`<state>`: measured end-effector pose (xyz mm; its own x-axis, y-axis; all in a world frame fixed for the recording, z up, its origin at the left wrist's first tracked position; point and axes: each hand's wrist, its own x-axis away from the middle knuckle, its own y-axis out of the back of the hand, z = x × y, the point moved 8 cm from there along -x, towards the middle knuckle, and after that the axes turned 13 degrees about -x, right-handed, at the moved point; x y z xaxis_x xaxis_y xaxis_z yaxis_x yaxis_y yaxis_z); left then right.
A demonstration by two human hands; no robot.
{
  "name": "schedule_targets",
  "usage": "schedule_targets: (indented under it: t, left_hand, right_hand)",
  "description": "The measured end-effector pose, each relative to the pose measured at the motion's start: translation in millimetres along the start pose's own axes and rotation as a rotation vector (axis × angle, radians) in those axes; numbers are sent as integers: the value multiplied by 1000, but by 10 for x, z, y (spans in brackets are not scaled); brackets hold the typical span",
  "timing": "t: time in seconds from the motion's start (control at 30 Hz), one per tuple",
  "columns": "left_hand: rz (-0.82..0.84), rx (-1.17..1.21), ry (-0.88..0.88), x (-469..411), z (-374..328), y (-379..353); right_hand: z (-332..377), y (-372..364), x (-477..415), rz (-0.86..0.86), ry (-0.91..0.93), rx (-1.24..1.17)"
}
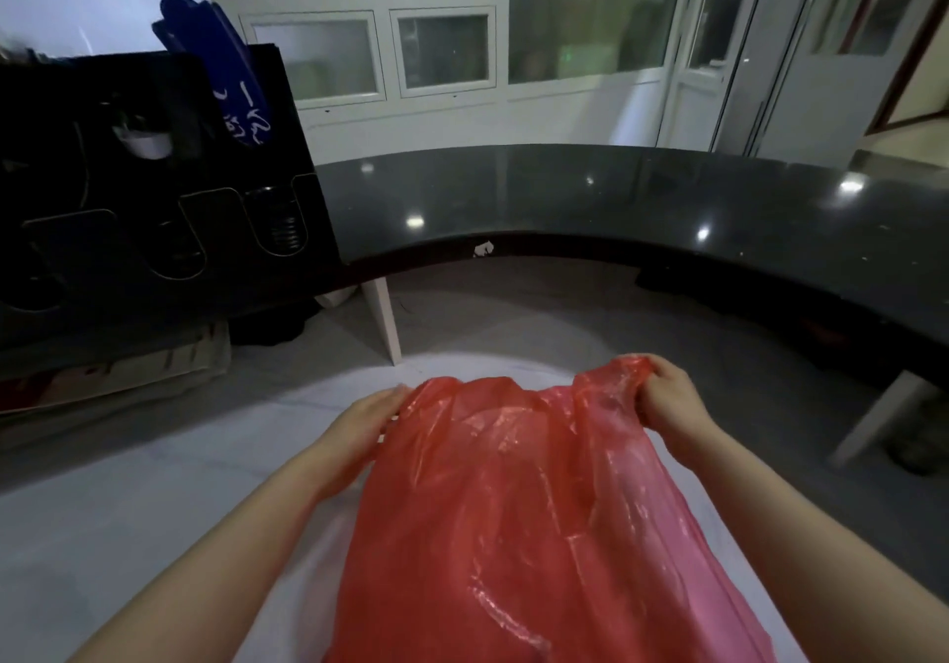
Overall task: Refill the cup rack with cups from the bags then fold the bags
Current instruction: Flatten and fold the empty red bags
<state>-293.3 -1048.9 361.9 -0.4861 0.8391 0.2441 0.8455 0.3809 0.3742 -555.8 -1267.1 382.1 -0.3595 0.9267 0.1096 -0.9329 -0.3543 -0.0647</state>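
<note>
well, the crinkly red bag is cut off below; right hand fingers pinch its top, left hand fingers lie straight.

Red translucent plastic bag is spread flat and crinkled on the white table, handles toward the far edge. The far right handle is bunched in the right hand; the left hand is laid flat at the far left corner. Black cup rack is stood upright at the counter's left end, with one white cup seen in an upper slot.
</note>
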Motion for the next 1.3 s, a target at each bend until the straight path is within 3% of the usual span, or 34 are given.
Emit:
schedule_targets:
  t: [0.07,0.27,0.5,0.57,0.7,0.9,1.1,1.3]
  left_hand:
    - [6,-159,-30,21,1,-27]
    - [145,-191,-58,13,-249,-96]
    - [332,-1076,-196,-66,-474,-260]
    - [264,-1228,-173,-110,-570,-90]
    - [79,-1303,-134,-107,-804,432]
    - [-269,-1432,-47,170,-997,1320]
    - [-600,-1335,-30,526,-1197,1956]
    - [-894,-1340,-125,922,-1476,2331]
  right_hand:
    - [83,85,40,-25,13,-44]
    - [310,172,39,-46,26,-181]
    - [738,162,-43,-3,52,-371]
    - [928,221,-53,2,60,-450]
    - [1342,390,-81,11,99,-470]
    - [1658,619,-66,-52,78,-801]
    - [1908,446,-19,-41,137,-675]
    - [2299,270,162,-10,222,-757]
